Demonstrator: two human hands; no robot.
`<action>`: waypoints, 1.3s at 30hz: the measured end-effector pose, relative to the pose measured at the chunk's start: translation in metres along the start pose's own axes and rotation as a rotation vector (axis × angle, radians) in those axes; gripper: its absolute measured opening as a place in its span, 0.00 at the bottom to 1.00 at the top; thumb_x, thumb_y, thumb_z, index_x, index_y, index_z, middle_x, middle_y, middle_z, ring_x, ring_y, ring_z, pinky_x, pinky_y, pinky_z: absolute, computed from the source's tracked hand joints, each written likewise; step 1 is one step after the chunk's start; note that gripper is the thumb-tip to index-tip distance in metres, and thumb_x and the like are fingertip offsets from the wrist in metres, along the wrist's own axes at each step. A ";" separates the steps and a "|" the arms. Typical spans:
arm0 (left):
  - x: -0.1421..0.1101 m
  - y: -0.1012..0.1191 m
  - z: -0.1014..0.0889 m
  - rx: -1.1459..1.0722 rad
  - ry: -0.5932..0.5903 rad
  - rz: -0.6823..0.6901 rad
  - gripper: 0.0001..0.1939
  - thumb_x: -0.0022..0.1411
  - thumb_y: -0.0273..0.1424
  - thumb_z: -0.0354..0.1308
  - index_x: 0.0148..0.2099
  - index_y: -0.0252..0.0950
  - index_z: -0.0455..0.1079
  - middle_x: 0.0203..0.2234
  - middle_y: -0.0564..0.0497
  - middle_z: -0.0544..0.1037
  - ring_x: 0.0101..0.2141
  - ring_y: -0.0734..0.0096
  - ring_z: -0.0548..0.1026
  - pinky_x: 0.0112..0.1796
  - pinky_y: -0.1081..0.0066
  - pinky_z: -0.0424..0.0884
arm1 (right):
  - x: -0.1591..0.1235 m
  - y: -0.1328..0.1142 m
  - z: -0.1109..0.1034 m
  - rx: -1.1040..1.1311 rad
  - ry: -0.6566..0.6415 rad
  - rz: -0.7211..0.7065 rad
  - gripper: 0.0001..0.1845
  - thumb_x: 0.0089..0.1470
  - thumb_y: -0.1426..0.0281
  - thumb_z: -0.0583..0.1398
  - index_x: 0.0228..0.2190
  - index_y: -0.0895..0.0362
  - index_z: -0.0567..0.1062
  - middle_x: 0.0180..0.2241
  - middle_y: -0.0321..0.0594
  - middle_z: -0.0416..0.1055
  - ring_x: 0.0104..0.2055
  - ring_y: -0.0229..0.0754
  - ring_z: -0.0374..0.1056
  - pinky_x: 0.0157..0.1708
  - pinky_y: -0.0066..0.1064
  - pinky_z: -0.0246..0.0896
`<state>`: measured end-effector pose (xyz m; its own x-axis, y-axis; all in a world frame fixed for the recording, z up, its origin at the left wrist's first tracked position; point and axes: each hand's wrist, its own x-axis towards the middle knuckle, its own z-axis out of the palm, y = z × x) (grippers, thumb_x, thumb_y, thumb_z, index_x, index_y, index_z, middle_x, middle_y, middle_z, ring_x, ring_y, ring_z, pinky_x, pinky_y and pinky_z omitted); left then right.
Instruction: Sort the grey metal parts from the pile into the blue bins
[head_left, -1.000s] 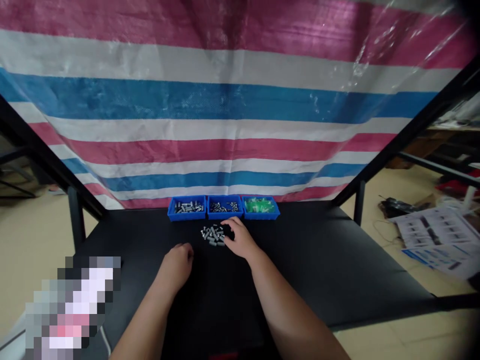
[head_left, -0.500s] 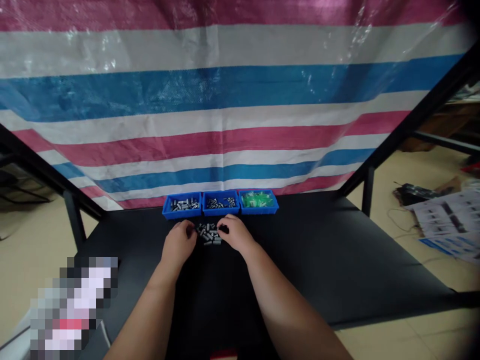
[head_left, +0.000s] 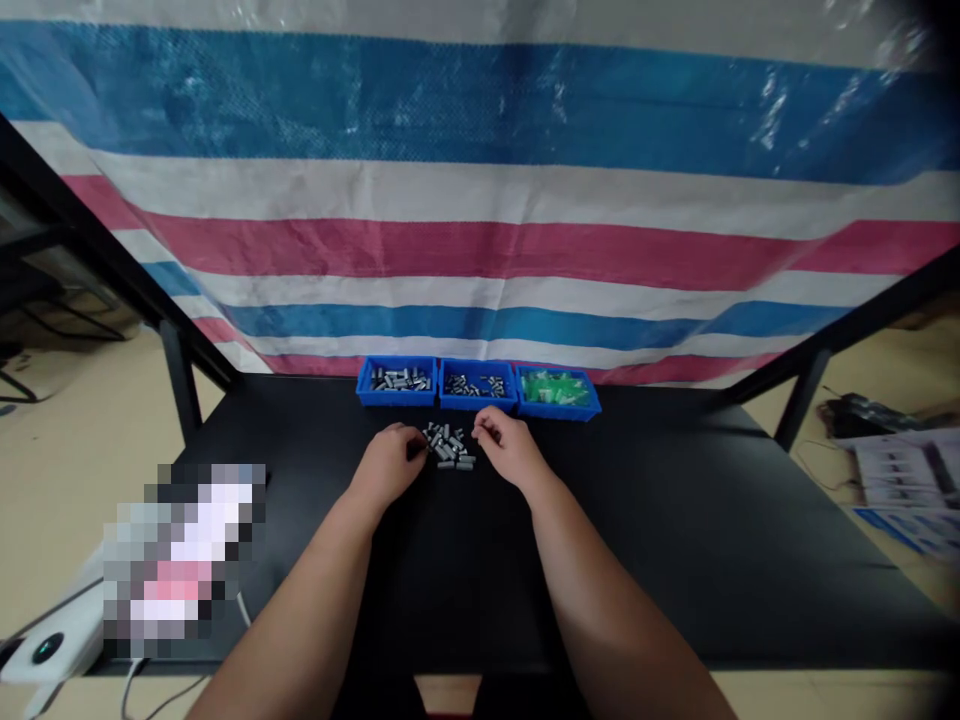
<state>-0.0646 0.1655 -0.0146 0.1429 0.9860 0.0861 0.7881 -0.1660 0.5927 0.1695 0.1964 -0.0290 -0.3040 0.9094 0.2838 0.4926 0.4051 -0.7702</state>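
Going near to far, I'm seeing a white device (head_left: 49, 650) with a cable at the near left, and beside it a pixelated object (head_left: 184, 560) on the left of the black bench (head_left: 675, 560). I can't tell what that object is, and no writing is readable on either.

The left hand (head_left: 388, 465) is curling in at the left edge of a loose pile of small metal cylinders (head_left: 448, 447), its fingers (head_left: 412, 442) drawn narrow. The right hand (head_left: 511, 447) is hovering just to the right of the pile, thumb and forefinger pinching narrow. I can't tell whether either hand is holding a piece.

The pile is sitting mid-bench, just short of three blue bins. A careless sweep could roll cylinders apart, and round pieces could travel on the smooth bench.

The left bin (head_left: 396, 400) is holding metal cylinders, the middle bin (head_left: 478, 403) smaller metal pieces, and the right bin (head_left: 559, 412) green parts (head_left: 555, 388). The bins are touching, so a knock could shift all three, and similar metal pieces could get mixed up.

On the floor to the far right, printed sheets (head_left: 907, 480) are lying by a black device (head_left: 855, 412), their print too small to read. A striped woven tarp (head_left: 480, 250) is hanging behind the bench.
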 end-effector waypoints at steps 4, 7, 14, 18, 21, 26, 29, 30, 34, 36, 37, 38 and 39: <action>0.001 -0.003 0.004 0.036 0.028 0.018 0.05 0.59 0.28 0.58 0.35 0.38 0.76 0.32 0.50 0.75 0.30 0.70 0.72 0.34 0.70 0.65 | -0.002 0.001 -0.001 0.031 -0.130 0.011 0.06 0.48 0.78 0.59 0.28 0.55 0.72 0.20 0.28 0.64 0.22 0.33 0.59 0.24 0.24 0.53; 0.002 -0.004 0.005 0.029 0.032 0.028 0.05 0.60 0.28 0.57 0.35 0.38 0.75 0.31 0.50 0.75 0.31 0.69 0.73 0.34 0.70 0.65 | 0.000 0.001 0.001 0.089 -0.069 -0.002 0.05 0.50 0.76 0.60 0.29 0.55 0.74 0.22 0.30 0.67 0.23 0.33 0.62 0.24 0.24 0.56; 0.002 -0.002 0.004 0.040 0.033 0.006 0.06 0.60 0.28 0.57 0.36 0.38 0.76 0.32 0.49 0.75 0.31 0.68 0.73 0.34 0.70 0.66 | 0.004 -0.002 0.008 0.178 0.297 0.041 0.21 0.57 0.67 0.61 0.53 0.53 0.70 0.35 0.39 0.76 0.29 0.38 0.70 0.26 0.27 0.66; 0.003 -0.004 0.004 0.043 0.022 -0.018 0.07 0.61 0.28 0.56 0.36 0.38 0.76 0.33 0.48 0.76 0.32 0.67 0.74 0.36 0.70 0.67 | -0.003 -0.010 0.007 0.003 0.093 -0.053 0.08 0.56 0.71 0.61 0.39 0.54 0.78 0.31 0.37 0.73 0.28 0.36 0.67 0.31 0.29 0.66; 0.003 -0.004 0.002 0.017 0.040 -0.005 0.07 0.61 0.28 0.55 0.36 0.38 0.76 0.34 0.48 0.76 0.34 0.66 0.75 0.38 0.68 0.68 | -0.004 -0.019 0.007 -0.040 0.043 -0.104 0.08 0.56 0.73 0.60 0.38 0.54 0.78 0.34 0.39 0.73 0.33 0.39 0.69 0.37 0.31 0.67; 0.002 0.009 0.000 -0.218 0.104 0.055 0.08 0.63 0.32 0.55 0.39 0.38 0.74 0.35 0.48 0.78 0.36 0.66 0.76 0.40 0.68 0.70 | -0.005 -0.034 0.015 0.087 -0.009 -0.191 0.18 0.55 0.72 0.63 0.48 0.50 0.76 0.46 0.43 0.73 0.45 0.43 0.71 0.45 0.36 0.69; 0.001 0.016 0.001 -0.354 0.046 0.051 0.09 0.64 0.34 0.55 0.39 0.38 0.75 0.34 0.50 0.79 0.35 0.68 0.76 0.39 0.70 0.70 | -0.007 -0.036 0.017 0.143 -0.019 -0.222 0.11 0.57 0.71 0.62 0.43 0.51 0.78 0.42 0.41 0.74 0.41 0.41 0.72 0.44 0.34 0.69; 0.001 0.016 0.002 -0.369 0.030 0.043 0.09 0.64 0.34 0.55 0.39 0.37 0.75 0.34 0.50 0.80 0.35 0.68 0.76 0.39 0.70 0.70 | -0.007 -0.035 0.017 0.135 -0.024 -0.207 0.09 0.58 0.71 0.62 0.41 0.52 0.79 0.39 0.41 0.74 0.38 0.40 0.72 0.41 0.32 0.69; 0.003 0.006 0.002 -0.250 0.094 -0.028 0.09 0.63 0.35 0.56 0.40 0.38 0.74 0.35 0.50 0.79 0.35 0.67 0.76 0.38 0.69 0.69 | -0.005 -0.026 0.013 0.069 -0.075 -0.083 0.04 0.57 0.68 0.64 0.35 0.54 0.80 0.30 0.37 0.75 0.29 0.38 0.71 0.32 0.29 0.68; 0.005 -0.002 0.002 -0.142 0.132 -0.054 0.09 0.62 0.33 0.56 0.42 0.38 0.74 0.36 0.49 0.78 0.36 0.66 0.76 0.38 0.68 0.69 | 0.000 -0.021 0.014 0.101 0.048 0.000 0.06 0.57 0.66 0.64 0.36 0.54 0.80 0.29 0.38 0.76 0.29 0.39 0.73 0.33 0.30 0.69; 0.005 -0.005 0.002 -0.096 0.141 -0.057 0.09 0.61 0.32 0.57 0.43 0.38 0.74 0.37 0.48 0.78 0.37 0.66 0.76 0.39 0.68 0.70 | 0.003 -0.019 0.015 0.136 0.162 0.040 0.08 0.57 0.64 0.64 0.38 0.55 0.79 0.30 0.39 0.77 0.31 0.41 0.74 0.34 0.32 0.71; 0.005 -0.007 0.002 -0.060 0.143 -0.056 0.10 0.60 0.31 0.57 0.44 0.37 0.74 0.38 0.48 0.78 0.38 0.65 0.76 0.40 0.67 0.70 | 0.006 -0.017 0.017 0.178 0.290 0.071 0.12 0.58 0.63 0.64 0.41 0.55 0.78 0.34 0.41 0.78 0.34 0.43 0.76 0.37 0.33 0.73; 0.005 -0.008 0.002 -0.032 0.141 -0.052 0.12 0.60 0.31 0.58 0.46 0.37 0.74 0.39 0.47 0.77 0.39 0.64 0.76 0.41 0.67 0.70 | 0.008 -0.015 0.019 0.222 0.408 0.089 0.15 0.58 0.62 0.64 0.45 0.56 0.76 0.38 0.44 0.79 0.38 0.44 0.77 0.40 0.35 0.74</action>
<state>-0.0689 0.1719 -0.0209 0.0155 0.9862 0.1649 0.7721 -0.1166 0.6247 0.1442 0.1960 -0.0258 0.0990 0.9205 0.3779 0.3021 0.3340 -0.8928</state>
